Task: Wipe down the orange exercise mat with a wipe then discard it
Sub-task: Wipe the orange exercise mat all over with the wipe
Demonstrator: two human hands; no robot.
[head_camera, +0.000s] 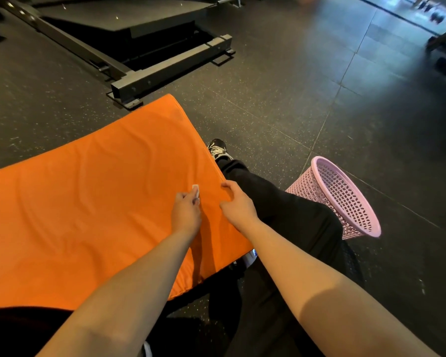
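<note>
One wipe (195, 189) pinched in my left hand (187, 211) above orange mat (101, 189) | right hand (237, 203) curled, grip unclear | light pinch may drop it

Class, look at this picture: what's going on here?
A person sits beside the orange mat. The left hand pinches a small white wipe over the mat near its right edge. The right hand is curled at that edge; whether it grips the mat is unclear. A pink basket stands on the floor alongside.
</note>
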